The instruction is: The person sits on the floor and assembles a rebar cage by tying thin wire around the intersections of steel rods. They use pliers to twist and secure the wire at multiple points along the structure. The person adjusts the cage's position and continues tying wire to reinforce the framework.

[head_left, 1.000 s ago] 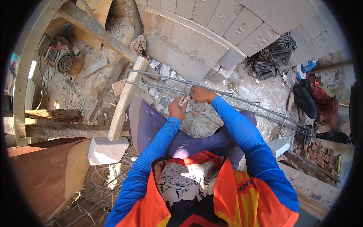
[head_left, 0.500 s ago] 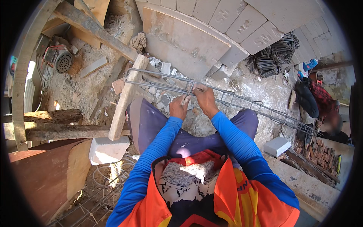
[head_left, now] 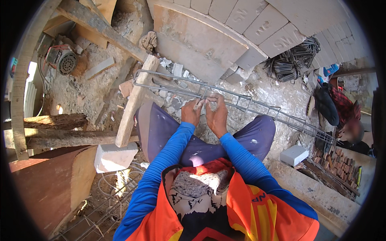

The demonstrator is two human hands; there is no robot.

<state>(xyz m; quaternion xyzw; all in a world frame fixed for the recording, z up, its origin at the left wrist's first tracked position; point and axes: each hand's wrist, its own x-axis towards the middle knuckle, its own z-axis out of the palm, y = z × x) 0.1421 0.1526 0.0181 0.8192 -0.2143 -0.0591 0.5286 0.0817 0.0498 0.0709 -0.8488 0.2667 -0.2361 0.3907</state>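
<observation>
A long, narrow rebar cage [head_left: 248, 100] of straight rods and rectangular stirrups runs across in front of my knees. Its left end lies over a wooden beam [head_left: 129, 120]. Both hands meet at the cage's near rod, just by a stirrup [head_left: 204, 90]. My left hand [head_left: 191, 112] is closed in a pinch at the rod. Close beside it, my right hand [head_left: 217, 116] has thumb and forefinger pinched together. Whatever sits between the fingertips is too small to make out.
Pale blocks [head_left: 265, 32] are stacked at the back, with a bundle of bent steel stirrups [head_left: 291, 58] nearby. At far right sits another person [head_left: 343, 102] by the cage's end, near stacked bricks [head_left: 339, 166]. A motor [head_left: 66, 63] and rubble lie left.
My right hand has dropped slightly from the stirrup toward me and drawn nearer the left hand. The left hand has barely shifted, and the cage stays in place.
</observation>
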